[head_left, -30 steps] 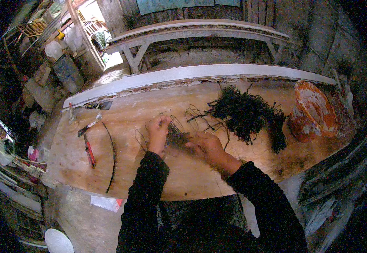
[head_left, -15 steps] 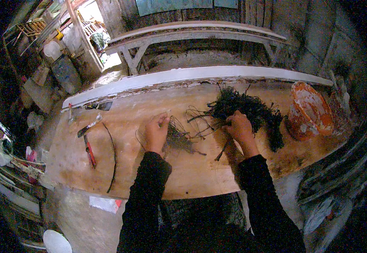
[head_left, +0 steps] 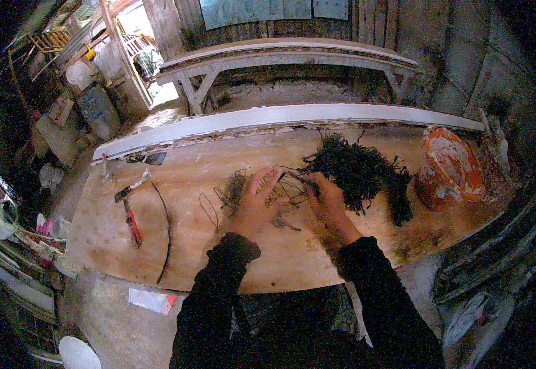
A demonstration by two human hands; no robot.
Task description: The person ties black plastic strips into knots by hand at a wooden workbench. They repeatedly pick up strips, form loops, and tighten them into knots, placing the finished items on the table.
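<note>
A tangled pile of black cords (head_left: 357, 175) lies on the wooden tabletop. At its left edge my right hand (head_left: 330, 206) is closed, fingertips pinching a dark strand (head_left: 309, 186). My left hand (head_left: 254, 206) is to the left of it, fingers apart and reaching toward the same loose loops. Around and beneath the left hand spreads a thin heap of fine dark wire-like strands (head_left: 231, 187), partly hidden by the hand. A narrow loop of strand (head_left: 208, 209) sticks out on its left.
Red-handled pliers (head_left: 133, 227), a blade-like tool (head_left: 134, 186) and a curved dark rod (head_left: 169, 230) lie at left. An orange plaster-smeared bucket (head_left: 449, 172) tilts at right. A white-topped rail (head_left: 280, 115) borders the far edge; a long bench (head_left: 292, 52) stands beyond.
My left hand has moved right, and its fingers have spread. My right hand has drawn left and nearer, out of the black pile. The hands are now closer together.
</note>
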